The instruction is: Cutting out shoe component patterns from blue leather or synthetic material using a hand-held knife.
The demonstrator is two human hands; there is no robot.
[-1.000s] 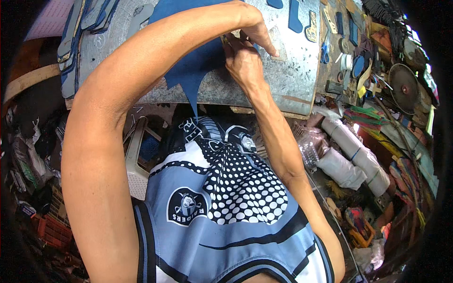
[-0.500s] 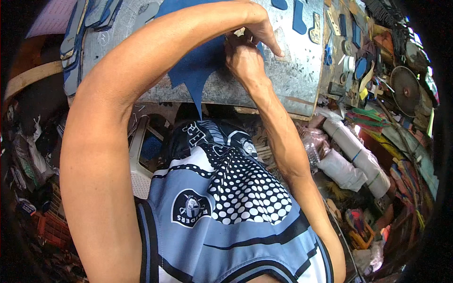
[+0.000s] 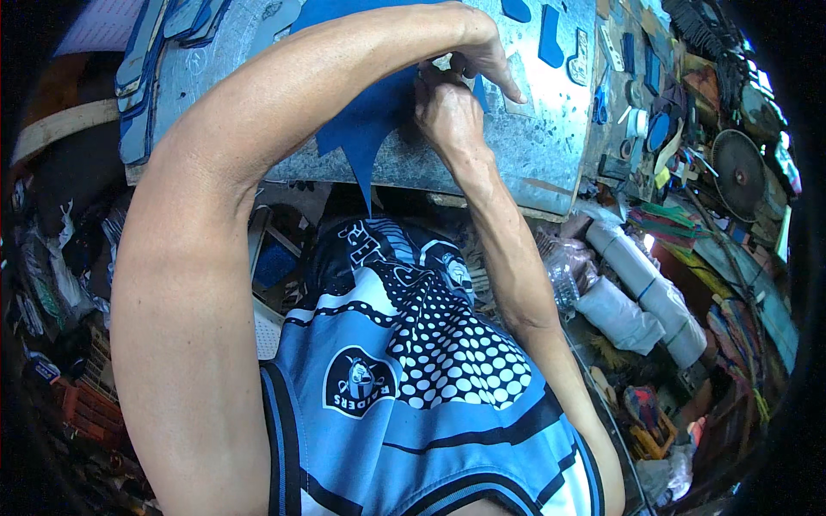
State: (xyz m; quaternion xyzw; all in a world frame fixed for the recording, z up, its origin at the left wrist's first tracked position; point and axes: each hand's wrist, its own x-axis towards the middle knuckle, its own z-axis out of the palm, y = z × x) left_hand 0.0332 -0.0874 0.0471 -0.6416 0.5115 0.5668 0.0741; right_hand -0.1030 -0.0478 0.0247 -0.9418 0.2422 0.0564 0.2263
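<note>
A dark blue sheet [image 3: 366, 129] with jagged cut edges lies on a metal-covered workbench [image 3: 533, 155] and hangs over its front edge. My left hand [image 3: 477, 43] arches over the sheet's right edge, fingers spread and tips pressing down beside it. Just below it, my right hand [image 3: 447, 107] is closed in a fist on a small pale-tipped tool [image 3: 443, 62] at the sheet's edge. Which tool it is cannot be made out.
Blue cut-out pieces [image 3: 551, 34] lie on the bench's far side, and stacked blue strips [image 3: 142, 77] at its left end. To the right are white rolls [image 3: 641, 297], a round black disc [image 3: 738, 172] and cluttered shelves. Clutter fills the floor at left.
Both hands stay at the same spot on the sheet's right edge, with only slight shifts of the fingers.
</note>
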